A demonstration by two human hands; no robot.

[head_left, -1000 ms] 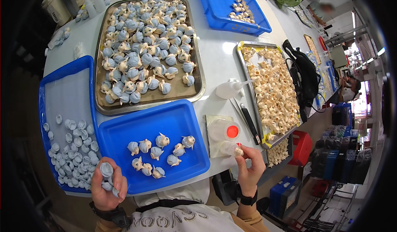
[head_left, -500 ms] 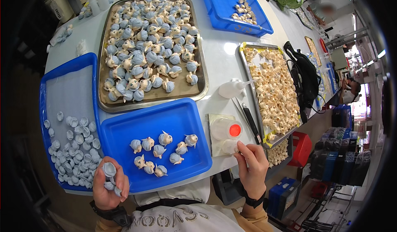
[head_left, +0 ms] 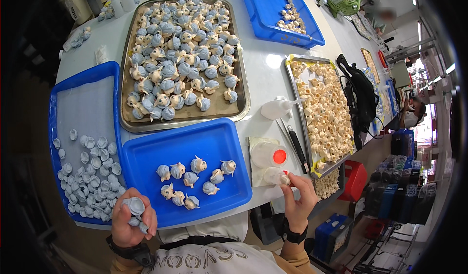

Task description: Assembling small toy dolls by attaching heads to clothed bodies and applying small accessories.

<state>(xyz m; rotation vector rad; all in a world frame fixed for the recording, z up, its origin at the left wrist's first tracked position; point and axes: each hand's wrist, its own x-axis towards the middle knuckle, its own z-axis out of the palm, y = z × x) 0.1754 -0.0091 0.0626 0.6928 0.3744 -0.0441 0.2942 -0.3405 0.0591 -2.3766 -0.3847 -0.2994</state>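
Left hand [head_left: 131,220] sits at the near counter [head_left: 265,74] edge, fingers curled closed around a few small blue-grey caps [head_left: 135,206]; one rests on top between thumb and fingers, others peek out below. Just beyond it, a long blue tray [head_left: 83,108] lined with pale mesh holds a loose scatter of the same caps in its near half. Right hand [head_left: 298,201] is raised at the counter's near right edge, fingertips pinched on a small cream-coloured piece [head_left: 284,180], held against a clear little pot [head_left: 271,175]. That pot stands on a pale square mat [head_left: 257,147] with a second clear pot showing a red spot [head_left: 279,156]. Between the hands, a smaller blue tray [head_left: 185,142] carries about ten finished figures [head_left: 192,176], blue-grey bodies with cream tips, grouped mid-tray. Farther back, a steel tray [head_left: 243,103] is packed with many more of these figures. To the right, a white squeeze bottle [head_left: 275,109] lies on its side, with a dark-handled tool [head_left: 297,149] just beside it, next to a long metal tray [head_left: 324,113] heaped with cream pieces. Another blue tray [head_left: 273,15] lies at the far end.
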